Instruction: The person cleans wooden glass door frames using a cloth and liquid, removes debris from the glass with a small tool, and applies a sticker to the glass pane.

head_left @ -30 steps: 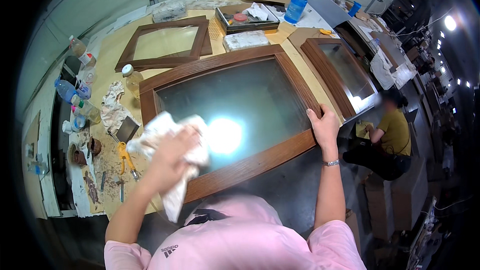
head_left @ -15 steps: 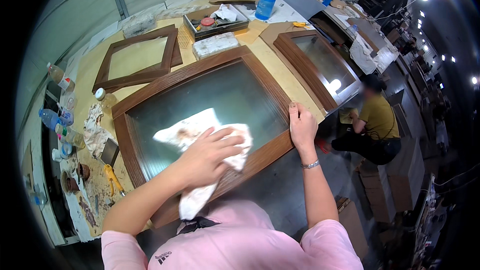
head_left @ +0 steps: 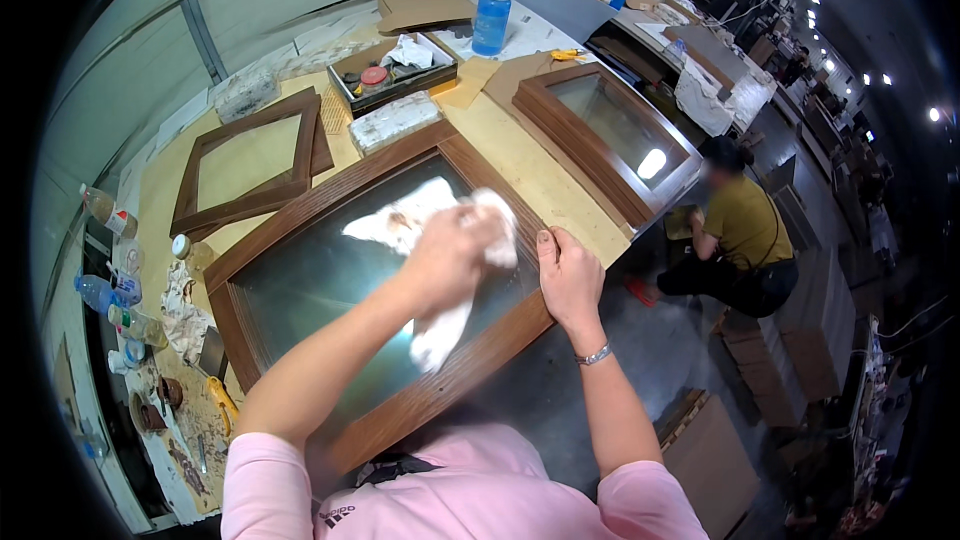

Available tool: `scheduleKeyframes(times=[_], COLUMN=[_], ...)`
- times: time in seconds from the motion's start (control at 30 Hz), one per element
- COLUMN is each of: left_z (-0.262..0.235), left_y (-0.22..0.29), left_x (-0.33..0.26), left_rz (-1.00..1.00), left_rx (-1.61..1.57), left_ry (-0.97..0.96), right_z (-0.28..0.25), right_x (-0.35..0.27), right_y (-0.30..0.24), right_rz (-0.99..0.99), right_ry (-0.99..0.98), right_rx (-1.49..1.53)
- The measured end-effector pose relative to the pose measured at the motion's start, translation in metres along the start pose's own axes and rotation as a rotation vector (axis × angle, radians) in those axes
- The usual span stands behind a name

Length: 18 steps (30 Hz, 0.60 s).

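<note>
A brown wooden door frame with a glass panel (head_left: 300,285) lies tilted across the table edge in front of me. My left hand (head_left: 452,252) presses a crumpled white cloth (head_left: 400,218) onto the glass, right of its middle; the hand is slightly smeared by motion. Brownish stains mark the cloth, and one end hangs down toward the near rail. My right hand (head_left: 572,278) is closed around the right side of the frame, thumb on top, fingers hidden beneath.
Other glazed wooden frames lie at the back left (head_left: 245,170) and right (head_left: 610,140). Behind are an open box (head_left: 395,70), a white block (head_left: 395,122) and a blue bottle (head_left: 492,15). Several bottles line the left edge near a yellow cutter (head_left: 222,402). A person (head_left: 745,220) crouches at right.
My left hand and the cloth have moved up and right over the glass. My right hand keeps its hold on the frame. The whole view has shifted a little.
</note>
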<state>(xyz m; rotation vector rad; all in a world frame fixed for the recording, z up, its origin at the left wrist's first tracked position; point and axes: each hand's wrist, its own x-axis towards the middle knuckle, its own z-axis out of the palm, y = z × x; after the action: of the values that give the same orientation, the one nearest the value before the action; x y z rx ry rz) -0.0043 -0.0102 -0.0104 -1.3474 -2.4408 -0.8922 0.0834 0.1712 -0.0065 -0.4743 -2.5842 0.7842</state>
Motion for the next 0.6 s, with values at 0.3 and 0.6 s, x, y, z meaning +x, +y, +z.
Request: scheduleKeyframes(times=[0.3,0.6], left_z=[-0.047,-0.061], left_y=[-0.050,-0.061], left_x=[-0.021,-0.045], left_rz=[-0.202,-0.297], left_rx=[0.175,0.203], left_ry=[0.048,-0.071], right_z=[0.004,0.000], right_x=[-0.002,-0.003], right_y=[-0.008,0.002], right_rz=[-0.029,-0.039], right_ry=[0.011,-0.008], right_rx=[-0.052,-0.064])
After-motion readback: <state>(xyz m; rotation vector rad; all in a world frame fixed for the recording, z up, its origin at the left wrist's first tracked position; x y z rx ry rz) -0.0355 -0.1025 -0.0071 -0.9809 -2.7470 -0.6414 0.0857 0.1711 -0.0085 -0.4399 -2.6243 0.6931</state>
